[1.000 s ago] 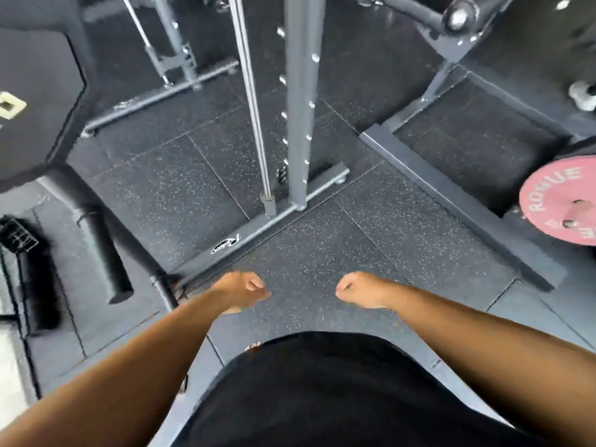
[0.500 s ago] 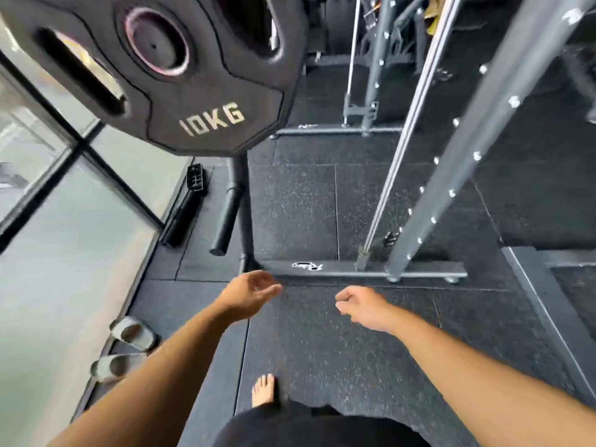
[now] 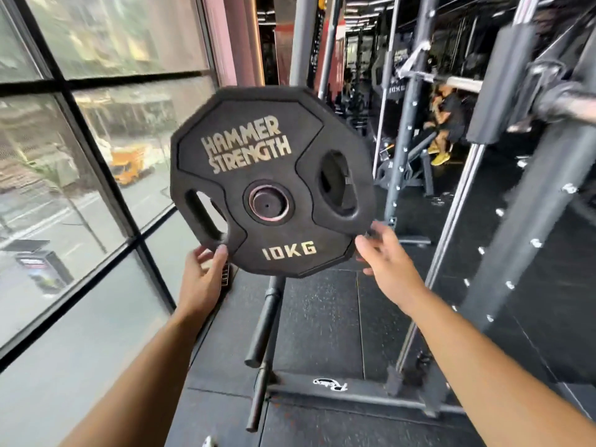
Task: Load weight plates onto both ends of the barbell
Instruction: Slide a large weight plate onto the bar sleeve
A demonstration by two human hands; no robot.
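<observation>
Plate [image 3: 272,182] first: a black twelve-sided weight plate hangs at chest height on a steel peg [image 3: 267,205] that pokes through its centre hole, close beside the big window [image 3: 80,156] and well left of the rack upright [image 3: 529,237]. Up at the right edge, blurred, a bar sleeve [image 3: 567,101] juts out of the rack; I take it for the barbell end, though the smear makes that a guess.

I judge the step in hand to be the fetching of a plate from storage, with nothing lifted yet. The next move calls for a firm two-sided grip, a straight pull off the peg, then a carry right to that sleeve.

Lower pegs [image 3: 264,321] under the plate stand bare.

Both hands are open. The left hand [image 3: 201,279] has its thumb against the lower left rim and its fingers reaching behind, below the grip slot [image 3: 204,216]. The right hand [image 3: 383,256] is spread, fingertips at the lower right edge, not yet closed on it.

Pale raised lettering reads "HAMMER STRENGTH" [image 3: 246,145] across the top and "10KG" [image 3: 288,250] at the bottom. A small white logo [image 3: 330,384] on the rack's base rail is too small to read.
</observation>
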